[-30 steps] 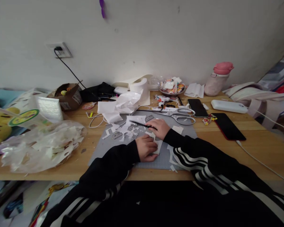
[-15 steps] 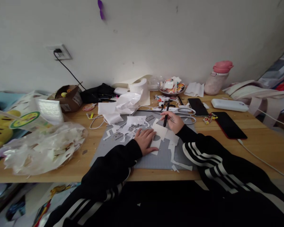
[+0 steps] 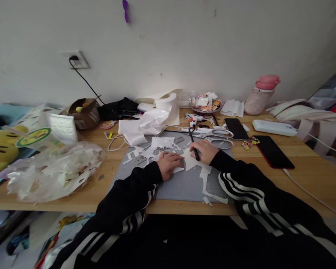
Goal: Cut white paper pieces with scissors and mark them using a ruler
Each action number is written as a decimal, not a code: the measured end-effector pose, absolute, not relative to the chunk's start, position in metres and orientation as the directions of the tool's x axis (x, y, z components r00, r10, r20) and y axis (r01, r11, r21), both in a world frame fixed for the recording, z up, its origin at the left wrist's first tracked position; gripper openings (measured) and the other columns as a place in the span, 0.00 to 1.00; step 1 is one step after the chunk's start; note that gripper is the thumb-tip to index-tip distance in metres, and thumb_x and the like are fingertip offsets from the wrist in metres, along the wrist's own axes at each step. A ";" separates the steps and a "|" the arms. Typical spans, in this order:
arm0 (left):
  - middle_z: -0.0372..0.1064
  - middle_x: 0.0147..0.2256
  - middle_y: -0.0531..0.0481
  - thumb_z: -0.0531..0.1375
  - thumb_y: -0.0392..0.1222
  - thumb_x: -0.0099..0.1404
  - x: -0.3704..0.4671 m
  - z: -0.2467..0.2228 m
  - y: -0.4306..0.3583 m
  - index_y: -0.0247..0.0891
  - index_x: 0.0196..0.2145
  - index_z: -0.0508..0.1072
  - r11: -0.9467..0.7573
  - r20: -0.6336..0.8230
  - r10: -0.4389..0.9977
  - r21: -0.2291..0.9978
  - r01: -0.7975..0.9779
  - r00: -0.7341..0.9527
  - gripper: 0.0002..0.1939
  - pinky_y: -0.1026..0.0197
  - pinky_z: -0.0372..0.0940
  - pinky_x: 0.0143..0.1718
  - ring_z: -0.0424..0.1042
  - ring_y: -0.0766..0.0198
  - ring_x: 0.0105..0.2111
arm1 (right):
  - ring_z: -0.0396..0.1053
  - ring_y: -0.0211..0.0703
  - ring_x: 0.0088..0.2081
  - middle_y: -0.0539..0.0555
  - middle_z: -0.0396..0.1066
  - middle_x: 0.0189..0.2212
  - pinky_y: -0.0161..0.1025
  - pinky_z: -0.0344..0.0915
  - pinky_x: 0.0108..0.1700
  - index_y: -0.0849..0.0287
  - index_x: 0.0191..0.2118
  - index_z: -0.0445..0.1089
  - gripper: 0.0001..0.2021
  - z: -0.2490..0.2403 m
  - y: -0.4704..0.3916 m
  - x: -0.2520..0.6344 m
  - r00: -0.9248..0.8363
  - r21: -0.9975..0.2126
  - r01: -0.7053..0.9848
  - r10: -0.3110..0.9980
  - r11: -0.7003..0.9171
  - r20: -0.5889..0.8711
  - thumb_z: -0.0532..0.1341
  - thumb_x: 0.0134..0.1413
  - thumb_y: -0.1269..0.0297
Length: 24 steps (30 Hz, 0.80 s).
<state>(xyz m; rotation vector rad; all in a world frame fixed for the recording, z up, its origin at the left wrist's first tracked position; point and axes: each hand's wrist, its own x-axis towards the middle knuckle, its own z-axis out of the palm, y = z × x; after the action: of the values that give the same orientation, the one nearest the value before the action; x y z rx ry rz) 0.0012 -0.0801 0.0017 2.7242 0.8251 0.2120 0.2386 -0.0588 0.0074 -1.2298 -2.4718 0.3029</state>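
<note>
My left hand [image 3: 169, 164] lies flat, fingers spread, pinning a white paper cutout [image 3: 186, 161] to the grey cutting mat [image 3: 184, 185] in the middle of the bench [image 3: 305, 175]. My right hand [image 3: 205, 151] is curled tight round a black craft knife [image 3: 193, 147] — the handle slants up and away from me, and the tip end is down at the paper, just beside my left fingertips. White offcuts [image 3: 208, 185] trail across the mat beneath my right sleeve. Beyond the knife lie grey scissors [image 3: 216, 140] — then two dark phones [image 3: 236, 129] off to the right.
</note>
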 end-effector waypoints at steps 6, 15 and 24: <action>0.70 0.49 0.53 0.50 0.26 0.47 0.001 0.008 -0.078 0.40 0.26 0.71 -0.821 0.088 0.502 0.363 0.442 0.860 0.14 0.49 0.47 0.55 0.63 0.59 0.52 | 0.70 0.51 0.43 0.55 0.74 0.38 0.46 0.58 0.48 0.56 0.38 0.67 0.19 0.008 -0.060 0.235 -0.532 -0.339 0.767 0.835 0.546 0.140 0.69 0.38 0.58; 0.76 0.37 0.56 0.49 0.25 0.50 -0.005 0.018 -0.076 0.38 0.20 0.64 -0.863 0.170 0.310 0.463 0.201 0.936 0.11 0.58 0.52 0.50 0.70 0.66 0.45 | 0.70 0.48 0.41 0.55 0.75 0.36 0.46 0.58 0.47 0.56 0.36 0.66 0.17 0.010 -0.063 0.231 -0.519 -0.357 0.768 0.843 0.532 0.140 0.69 0.40 0.58; 0.73 0.40 0.47 0.52 0.40 0.60 0.004 0.013 -0.071 0.40 0.43 0.70 -0.509 0.070 0.859 0.212 0.834 0.507 0.14 0.54 0.62 0.46 0.70 0.56 0.43 | 0.70 0.47 0.38 0.53 0.74 0.31 0.46 0.58 0.46 0.57 0.35 0.65 0.13 0.011 -0.066 0.231 -0.529 -0.370 0.750 0.833 0.549 0.165 0.66 0.44 0.61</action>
<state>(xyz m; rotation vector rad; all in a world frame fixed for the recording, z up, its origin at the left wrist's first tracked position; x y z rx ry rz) 0.0036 -0.0715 0.0130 2.5937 1.4686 0.2498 0.2313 -0.0658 0.0107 -1.3047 -2.4672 0.3639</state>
